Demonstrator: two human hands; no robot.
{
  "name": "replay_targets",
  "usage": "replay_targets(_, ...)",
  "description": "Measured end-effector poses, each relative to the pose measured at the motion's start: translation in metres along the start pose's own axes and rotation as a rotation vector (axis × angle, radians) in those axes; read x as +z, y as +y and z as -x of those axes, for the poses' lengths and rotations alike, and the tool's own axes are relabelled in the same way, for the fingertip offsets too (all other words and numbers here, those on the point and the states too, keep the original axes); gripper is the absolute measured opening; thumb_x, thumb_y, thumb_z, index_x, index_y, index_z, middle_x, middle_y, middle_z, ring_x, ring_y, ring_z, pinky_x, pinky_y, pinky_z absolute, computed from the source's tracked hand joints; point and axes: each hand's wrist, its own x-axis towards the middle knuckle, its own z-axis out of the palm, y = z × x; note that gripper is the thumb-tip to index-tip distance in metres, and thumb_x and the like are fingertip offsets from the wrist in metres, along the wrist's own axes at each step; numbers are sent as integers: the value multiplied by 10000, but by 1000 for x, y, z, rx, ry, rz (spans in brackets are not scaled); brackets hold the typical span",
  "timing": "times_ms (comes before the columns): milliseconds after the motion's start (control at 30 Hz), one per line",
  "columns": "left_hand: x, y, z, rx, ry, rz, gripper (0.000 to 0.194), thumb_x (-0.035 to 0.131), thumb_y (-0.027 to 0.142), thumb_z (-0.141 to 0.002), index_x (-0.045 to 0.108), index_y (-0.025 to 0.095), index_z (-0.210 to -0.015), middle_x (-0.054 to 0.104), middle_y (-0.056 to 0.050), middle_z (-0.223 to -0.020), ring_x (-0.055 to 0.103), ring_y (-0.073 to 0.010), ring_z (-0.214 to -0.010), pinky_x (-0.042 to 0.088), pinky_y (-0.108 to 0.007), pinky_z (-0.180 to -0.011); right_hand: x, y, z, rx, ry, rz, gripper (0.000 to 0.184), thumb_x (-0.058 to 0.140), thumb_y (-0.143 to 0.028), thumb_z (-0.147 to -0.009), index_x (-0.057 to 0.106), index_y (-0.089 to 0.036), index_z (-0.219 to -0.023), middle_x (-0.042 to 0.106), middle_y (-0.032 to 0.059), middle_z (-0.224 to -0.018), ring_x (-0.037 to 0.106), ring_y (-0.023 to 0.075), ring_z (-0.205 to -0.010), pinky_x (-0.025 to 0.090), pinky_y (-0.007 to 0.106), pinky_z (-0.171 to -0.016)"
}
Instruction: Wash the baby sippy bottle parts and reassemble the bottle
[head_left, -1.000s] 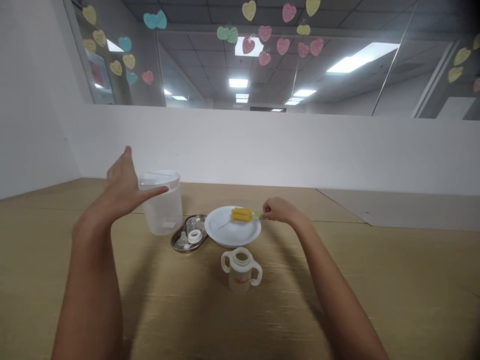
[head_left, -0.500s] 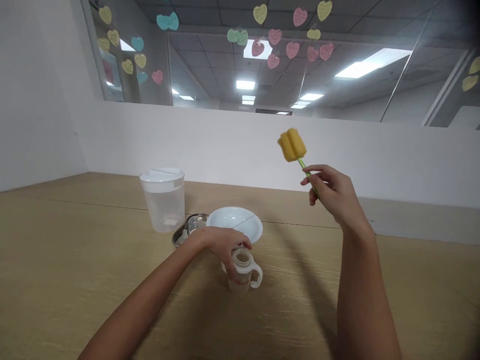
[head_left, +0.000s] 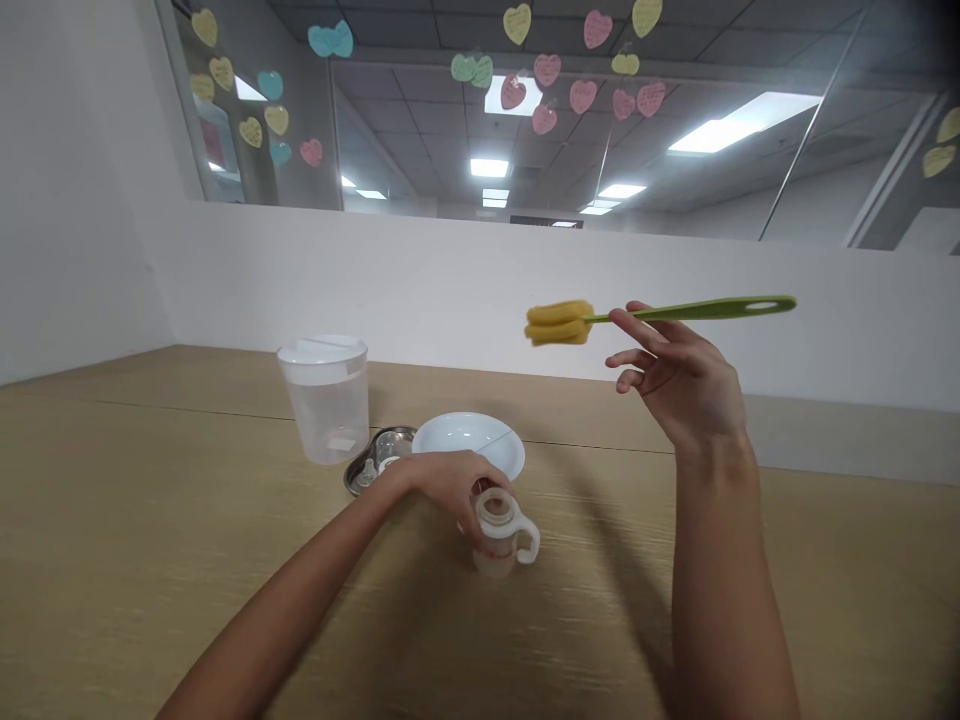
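My left hand (head_left: 459, 487) is wrapped round the far left side of a clear baby bottle (head_left: 495, 540) with white handles. The bottle has no cap and its round mouth faces up; one handle sticks out to the right. Raised at the right, my right hand (head_left: 679, 370) holds a bottle brush (head_left: 701, 311) between thumb and fingers, the other fingers loosely curled. The brush lies almost level, its yellow sponge head (head_left: 561, 323) to the left and its green handle to the right. Part of the bottle is hidden by my left hand.
A white bowl (head_left: 442, 432) stands just behind the bottle. Left of it, a metal kidney tray (head_left: 349, 480) holds a bottle nipple (head_left: 367, 472) and other clear parts. Further left stands a translucent bucket (head_left: 330, 410). A white wall (head_left: 420, 280) rises behind the table.
The brush has turned in my right hand from steeply tilted to nearly level, its sponge head dropping to the left. My left hand has shifted the bottle slightly right.
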Motion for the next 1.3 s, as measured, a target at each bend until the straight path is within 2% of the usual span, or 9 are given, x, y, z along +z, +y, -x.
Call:
replay_targets(67, -5, 5, 4, 4, 135, 57, 497, 775, 267, -518, 639, 203, -992, 660, -7, -993, 601, -199, -910, 445, -258, -781, 4, -1, 1, 7, 15, 65, 260, 597, -370, -757, 626, -233, -976, 636, 64, -1107, 646, 151, -638, 488, 258, -447)
replay_targets(167, -15, 13, 13, -20, 342, 213, 569, 764, 271, -541, 601, 200, -1082, 643, -27, -1062, 589, -207, -979, 452, -272, -814, 13, 0, 2, -20, 118, 140, 305, 577, -492, -761, 616, -202, -851, 663, 49, -830, 612, 129, -542, 463, 245, -432)
replay_targets(300, -24, 14, 20, -52, 637, 322, 599, 740, 318, -590, 558, 178, -1143, 640, -55, -1105, 592, -210, -1004, 464, -301, -844, 25, 1, 3, -68, 235, 147, 427, 450, -578, -805, 551, -187, -664, 535, 7, -537, 520, 108, -421, 406, 233, -374)
replay_targets(400, -27, 6, 19, -92, 881, 183, 591, 725, 336, -603, 563, 166, -1145, 643, -69, -1111, 600, -224, -988, 464, -334, -861, 38, -1, 7, -40, 170, 101, 426, 446, -565, -811, 540, -186, -641, 508, -2, -493, 480, 98, -382, 373, 226, -344)
replay_targets(533, -31, -6, 18, -194, 1143, -143, 510, 702, 339, -608, 609, 164, -1078, 674, -65, -1029, 617, -235, -917, 476, -349, -811, 61, 2, 14, 73, -61, 37, 298, 557, -480, -776, 586, -189, -837, 542, -31, -490, 480, 91, -362, 369, 206, -341)
replay_targets(633, -33, -9, 22, -174, 1190, -280, 506, 689, 310, -617, 600, 154, -1090, 686, -65, -981, 633, -222, -855, 486, -318, -744, 74, 13, 14, 153, -108, 56, 278, 604, -426, -750, 566, -191, -894, 560, -42, -481, 485, 90, -351, 366, 192, -335)
replay_targets(867, -32, -4, 25, -243, 1197, -708, 369, 617, 343, -696, 612, 181, -1027, 682, -86, -993, 606, -269, -933, 441, -359, -818, 76, 29, 5, 234, 106, 43, 182, 583, -315, -726, 535, -176, -832, 544, -48, -415, 474, 94, -311, 349, 181, -303)
replay_targets(1100, -31, -2, 25, -317, 1172, -854, 379, 584, 341, -733, 594, 154, -1063, 679, -103, -942, 585, -268, -890, 428, -364, -808, 74, 32, 3, 285, 143, -10, 167, 569, -288, -722, 534, -172, -837, 557, -37, -421, 496, 106, -332, 400, 197, -315)
replay_targets(1300, -33, -4, 28, -327, 1215, -860, 435, 588, 245, -688, 576, 168, -1116, 660, -81, -972, 557, -257, -922, 440, -342, -800, 64, 43, -5, 452, 92, -129, 102, 576, -226, -750, 553, -157, -820, 551, -28, -448, 500, 65, -385, 403, 135, -353)
